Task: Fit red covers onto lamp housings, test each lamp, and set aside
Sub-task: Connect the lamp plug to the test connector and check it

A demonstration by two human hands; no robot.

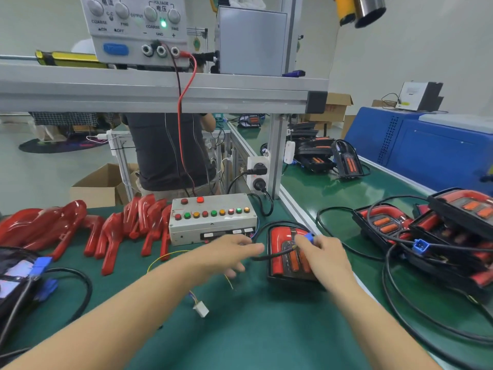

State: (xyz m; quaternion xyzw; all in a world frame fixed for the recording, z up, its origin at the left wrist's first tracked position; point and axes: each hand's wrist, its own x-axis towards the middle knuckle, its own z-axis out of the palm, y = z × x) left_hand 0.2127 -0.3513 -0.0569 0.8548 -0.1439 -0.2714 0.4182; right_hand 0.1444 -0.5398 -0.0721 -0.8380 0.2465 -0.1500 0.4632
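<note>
Your right hand (324,252) has its fingers curled around the blue connector (308,238) at the end of the lamp's black cable (272,255), pinching it just above the lamp (289,256). Your left hand (229,252) reaches toward the same spot with fingers loosely extended; it is motion-blurred, and I cannot tell whether it actually holds the cable or only touches it.

The lamp lies flat on the green mat (253,329), its red cover already seated in the black housing, just in front of the test box (212,217) with its row of coloured buttons. Judging from that, you are at the test step, handling the plug.

Watch these risks:
- Pulling on the cable rather than the connector body could strain the wires where they enter the housing.
- The cable loops behind the lamp, near the box; a quick tug could drag the lamp across the mat or scuff the cover.
- A loose white plug (200,308) on thin wires lies near your left forearm, and a sweep of the arm could snag it.
- The finished lamps (426,236) stacked to your right trail tangled cables; setting this one down carelessly could topple the stack or knot its lead.

Spare red covers (80,231) sit to the left, well apart.
</note>
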